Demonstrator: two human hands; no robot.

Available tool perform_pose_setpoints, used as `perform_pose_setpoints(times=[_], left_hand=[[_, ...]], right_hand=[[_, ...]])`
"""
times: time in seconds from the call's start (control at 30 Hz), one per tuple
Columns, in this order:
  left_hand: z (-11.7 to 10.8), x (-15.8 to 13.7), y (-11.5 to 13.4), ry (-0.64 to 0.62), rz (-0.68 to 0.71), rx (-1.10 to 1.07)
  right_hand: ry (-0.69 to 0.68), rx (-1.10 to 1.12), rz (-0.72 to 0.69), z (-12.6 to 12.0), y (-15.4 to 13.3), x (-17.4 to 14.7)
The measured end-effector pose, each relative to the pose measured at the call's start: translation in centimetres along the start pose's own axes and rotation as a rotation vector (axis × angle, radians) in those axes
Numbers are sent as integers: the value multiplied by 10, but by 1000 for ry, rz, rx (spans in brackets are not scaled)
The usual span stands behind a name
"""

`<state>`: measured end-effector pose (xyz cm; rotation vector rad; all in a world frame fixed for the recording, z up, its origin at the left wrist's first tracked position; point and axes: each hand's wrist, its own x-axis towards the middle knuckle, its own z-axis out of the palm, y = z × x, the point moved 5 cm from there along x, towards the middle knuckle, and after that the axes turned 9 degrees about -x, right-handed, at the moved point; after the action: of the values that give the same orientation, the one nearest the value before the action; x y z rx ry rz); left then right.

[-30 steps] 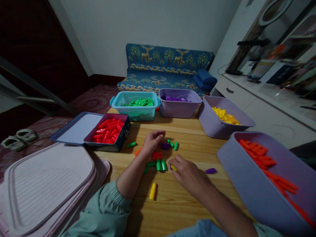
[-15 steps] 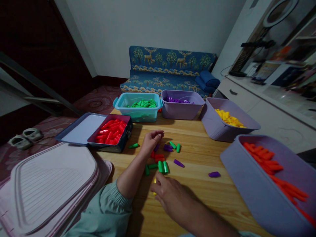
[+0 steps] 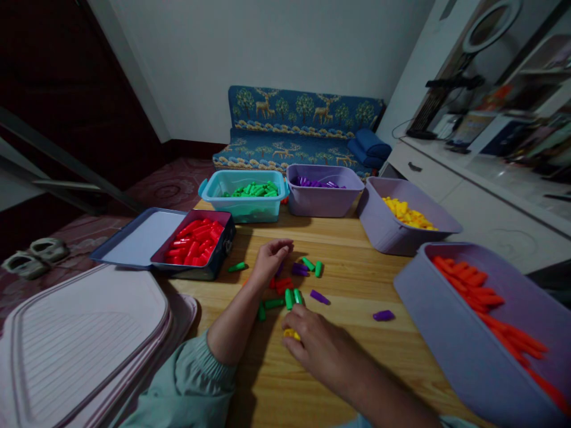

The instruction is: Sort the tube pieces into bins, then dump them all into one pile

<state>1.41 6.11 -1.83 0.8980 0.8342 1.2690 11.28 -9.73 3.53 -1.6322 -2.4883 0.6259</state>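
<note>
Right hand (image 3: 317, 340): curled round yellow plastic pieces (image 3: 292, 334) | left hand (image 3: 269, 259): loosely open, no hold visible | probably light, stiff, slick; pinch mid-length

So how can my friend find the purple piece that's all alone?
On the wooden table, find the bin of orange pieces at right. Just left of it lies the purple piece. Unlike other loose pieces, it sits well apart.

yellow pieces (image 3: 292, 334), green pieces (image 3: 289, 299), purple pieces (image 3: 300, 270), turquoise bin (image 3: 245, 210), blue deer-patterned sofa (image 3: 303, 139)
</note>
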Motion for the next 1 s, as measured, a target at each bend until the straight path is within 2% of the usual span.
perform_pose_setpoints(times=[0.13,0.23,0.33,0.4,0.47,0.6,0.8,0.9,1.0], left_hand=[[1,-1,1,-5,-1,17],[1,-2,1,-4,-1,29],[0,-1,-1,1,-1,37],[-2,1,-3,4,-2,40],[-3,2,-5,9,-4,40],[-3,2,-6,11,-15,36],[-1,-1,-5,3,-31,28],[-1,-2,-4,4,-33,27],[-1,-2,-4,5,-36,27]], right_hand=[[239,405,60,-33,30,13],[433,909,199,-55,65,20],[626,1392,347,-64,98,21],[642,1633,417,-63,112,22],[610,1794,423,-62,120,23],[635,1931,391,-63,128,22],[683,1993,435,-69,131,23],[745,2042,420,-82,135,23],[879,2034,316,-105,142,25]])
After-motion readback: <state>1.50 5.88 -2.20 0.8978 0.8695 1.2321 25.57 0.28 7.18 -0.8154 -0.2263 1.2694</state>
